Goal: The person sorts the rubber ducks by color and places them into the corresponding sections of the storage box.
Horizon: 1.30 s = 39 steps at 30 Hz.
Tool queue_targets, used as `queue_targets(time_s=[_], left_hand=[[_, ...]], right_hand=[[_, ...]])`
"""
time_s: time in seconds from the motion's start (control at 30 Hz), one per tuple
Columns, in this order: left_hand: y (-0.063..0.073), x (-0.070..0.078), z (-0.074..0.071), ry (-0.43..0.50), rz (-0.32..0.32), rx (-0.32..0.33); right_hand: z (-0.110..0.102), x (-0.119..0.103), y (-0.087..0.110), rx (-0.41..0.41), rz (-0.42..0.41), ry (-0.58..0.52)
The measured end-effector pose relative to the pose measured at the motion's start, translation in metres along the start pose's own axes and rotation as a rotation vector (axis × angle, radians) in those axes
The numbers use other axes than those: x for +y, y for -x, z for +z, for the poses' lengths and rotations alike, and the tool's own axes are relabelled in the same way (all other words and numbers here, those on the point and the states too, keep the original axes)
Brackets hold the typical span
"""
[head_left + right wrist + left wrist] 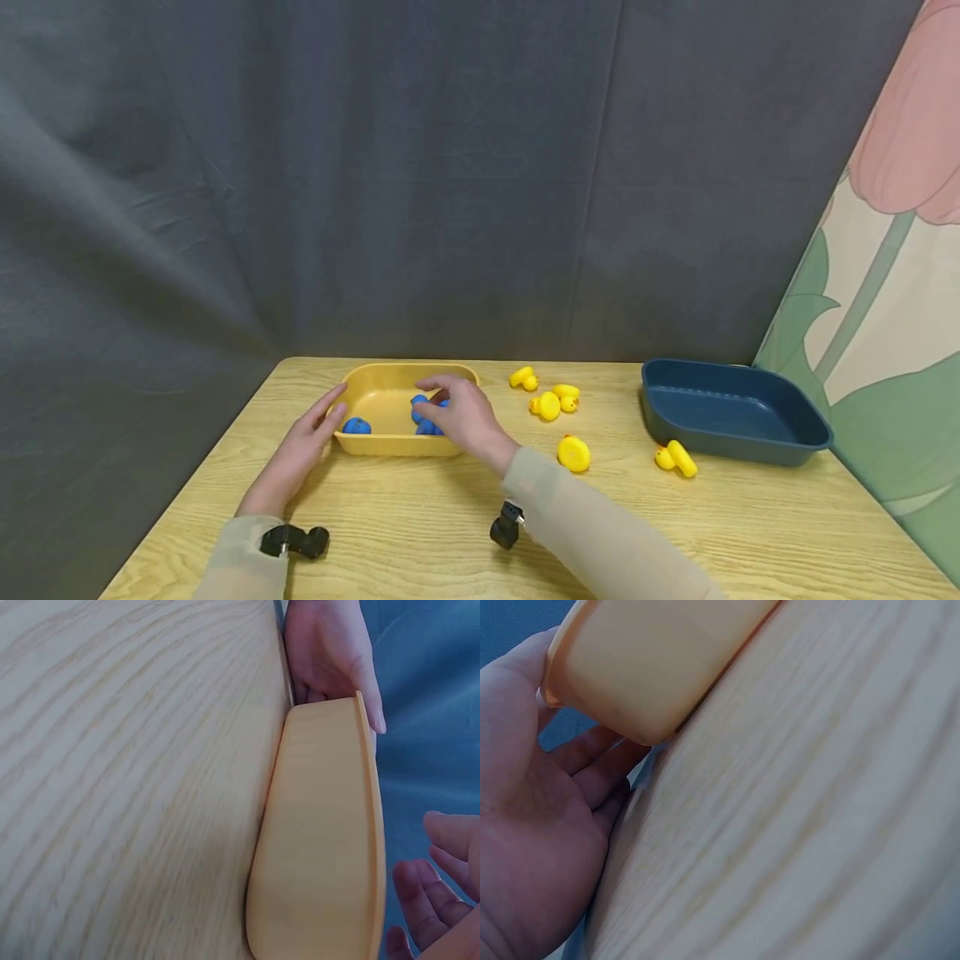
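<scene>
From where I stood, the small blue toys (425, 427) lay in the yellow tray (397, 446) on the counter (420, 521), one alone at the near left corner, the others clustered under the right hand (463, 412). That grip hung apart, thumb and fingers parted, with nothing I could see between them. The left hand (306, 436) touched the tray's left end, its fingers spread along the outside. The toys looked light and slightly squashy, perhaps slick; a gentle thumb-and-finger pinch across a rounded body seemed the surest hold.

Fingers (609, 774) at the yellow tray (656, 664)
</scene>
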State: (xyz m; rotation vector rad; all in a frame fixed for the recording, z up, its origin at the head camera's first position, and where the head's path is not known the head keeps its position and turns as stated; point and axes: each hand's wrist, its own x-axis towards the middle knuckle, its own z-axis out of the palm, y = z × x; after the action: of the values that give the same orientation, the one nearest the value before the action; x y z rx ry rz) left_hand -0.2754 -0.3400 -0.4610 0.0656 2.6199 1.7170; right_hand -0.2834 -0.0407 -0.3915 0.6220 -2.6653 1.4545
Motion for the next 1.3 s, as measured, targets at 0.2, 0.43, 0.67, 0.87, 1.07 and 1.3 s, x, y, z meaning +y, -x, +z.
queue_targets(time_s=[0.2, 0.43, 0.67, 0.87, 1.07, 1.3], left_hand=[[0.001, -0.001, -0.001, 0.009, 0.014, -0.002], [0.001, -0.001, 0.001, -0.02, 0.031, 0.009], [0.001, -0.001, -0.001, -0.028, 0.04, 0.005], [0.0, 0.0, -0.003, -0.043, 0.044, 0.001], [-0.001, 0.0, -0.002, -0.059, 0.033, 0.003], [-0.003, -0.002, -0.003, -0.054, 0.034, 0.004]], right_hand=[[-0.013, 0.0, 0.007, -0.015, 0.004, -0.004], [-0.03, 0.006, 0.016, -0.008, -0.021, 0.011], [-0.049, 0.01, 0.027, -0.007, 0.001, -0.003], [-0.067, 0.015, 0.037, 0.026, 0.003, 0.006], [-0.088, 0.021, 0.049, 0.064, 0.004, 0.034], [-0.111, 0.031, 0.063, 0.091, 0.007, 0.087]])
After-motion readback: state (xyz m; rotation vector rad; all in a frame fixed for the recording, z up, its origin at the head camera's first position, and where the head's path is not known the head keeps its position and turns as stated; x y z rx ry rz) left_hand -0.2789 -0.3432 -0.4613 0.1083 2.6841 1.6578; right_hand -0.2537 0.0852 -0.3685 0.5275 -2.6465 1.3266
